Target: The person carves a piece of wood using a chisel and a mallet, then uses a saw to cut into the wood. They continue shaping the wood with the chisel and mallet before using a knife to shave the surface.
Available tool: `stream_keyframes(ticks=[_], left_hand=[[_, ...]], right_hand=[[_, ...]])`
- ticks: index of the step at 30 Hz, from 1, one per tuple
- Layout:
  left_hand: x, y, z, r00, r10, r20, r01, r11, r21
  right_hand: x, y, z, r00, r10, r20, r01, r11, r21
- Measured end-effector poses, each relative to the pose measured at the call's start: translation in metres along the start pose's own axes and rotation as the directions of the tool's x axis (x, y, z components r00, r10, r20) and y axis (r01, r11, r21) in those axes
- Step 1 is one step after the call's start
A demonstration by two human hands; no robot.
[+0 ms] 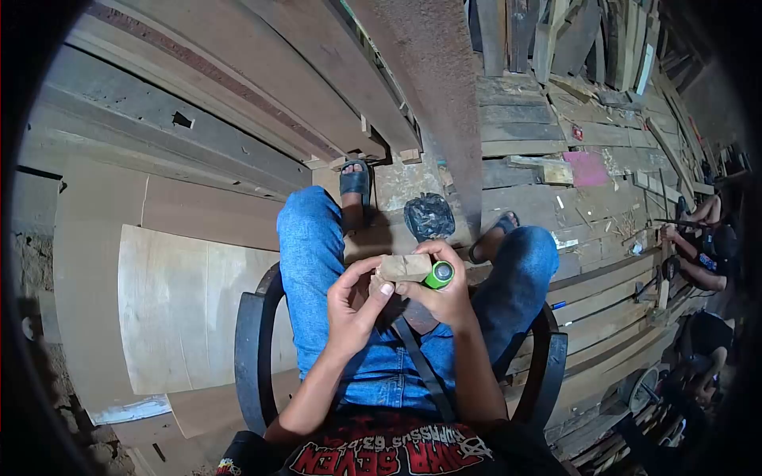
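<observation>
Above my lap, a small pale brown wooden block (403, 268) is held between both hands. My left hand (355, 308) closes on its left end, thumb along the near edge. My right hand (446, 295) grips the other end, with its thumb below and fingers curled over the far side. Within that same hand sits a bright green cylindrical thing (439, 274) with a dark round end; its kind cannot be made out. A dark strap (425, 365) runs down over my jeans below the hands.
I sit in a chair with dark curved arms (252, 361). A black plastic bag (429, 216) lies between my feet. Long boards (198, 71) stand at the left, near a pale plywood sheet (186, 309). Planks cover the right, where other people (702, 254) sit.
</observation>
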State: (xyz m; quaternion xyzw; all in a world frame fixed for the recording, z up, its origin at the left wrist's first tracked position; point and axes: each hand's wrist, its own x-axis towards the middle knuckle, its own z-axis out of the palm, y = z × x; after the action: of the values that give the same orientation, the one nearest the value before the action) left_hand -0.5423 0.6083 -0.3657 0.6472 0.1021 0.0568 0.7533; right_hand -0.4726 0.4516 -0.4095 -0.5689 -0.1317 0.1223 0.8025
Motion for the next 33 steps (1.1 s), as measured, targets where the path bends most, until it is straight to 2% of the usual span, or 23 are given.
stream_keyframes(ticks=[4,7,9,12,15,21,22,26,29,30,33], left_hand=[[0.007,0.005,-0.004,0.998,0.025,0.061,-0.033,0.99,0.136],[0.007,0.008,-0.007,0.992,0.072,0.107,-0.089,0.983,0.164],[0.006,0.015,-0.005,0.995,0.046,0.086,-0.058,0.987,0.15],[0.006,0.015,-0.009,0.996,0.033,0.089,-0.052,0.975,0.216],[0.005,0.014,-0.01,0.994,0.042,0.097,-0.065,0.966,0.251],[0.005,0.007,-0.004,0.994,0.07,0.08,-0.088,0.96,0.264],[0.005,0.01,-0.001,0.995,0.037,0.092,-0.06,0.963,0.264],[0.008,0.008,-0.005,0.981,0.052,0.189,-0.107,0.949,0.296],[0.009,0.012,-0.004,0.979,0.019,0.202,-0.078,0.954,0.288],[0.01,0.01,-0.008,0.976,0.007,0.219,-0.083,0.937,0.339],[0.009,0.009,0.004,0.992,0.029,0.123,-0.062,0.96,0.274]], right_hand=[[0.002,0.003,-0.008,0.998,-0.051,0.044,0.054,0.997,-0.057],[0.004,0.002,-0.008,0.995,-0.077,0.059,0.079,0.996,-0.047],[0.005,0.0,-0.008,0.993,-0.092,0.071,0.095,0.995,-0.042],[0.004,-0.005,-0.008,0.997,-0.019,0.072,0.023,0.998,-0.051],[0.002,-0.003,-0.009,0.998,-0.008,0.064,0.01,1.0,-0.03],[0.002,0.0,-0.012,0.998,-0.043,0.042,0.047,0.995,-0.093],[0.002,0.0,-0.017,0.997,-0.044,0.062,0.051,0.993,-0.107],[0.002,0.001,-0.026,0.997,-0.022,0.073,0.029,0.995,-0.096],[0.001,0.001,-0.028,0.998,-0.008,0.067,0.014,0.997,-0.079],[0.001,0.001,-0.028,0.998,-0.004,0.063,0.009,0.997,-0.071],[0.003,0.002,-0.023,0.998,-0.052,-0.023,0.051,0.999,-0.013]])
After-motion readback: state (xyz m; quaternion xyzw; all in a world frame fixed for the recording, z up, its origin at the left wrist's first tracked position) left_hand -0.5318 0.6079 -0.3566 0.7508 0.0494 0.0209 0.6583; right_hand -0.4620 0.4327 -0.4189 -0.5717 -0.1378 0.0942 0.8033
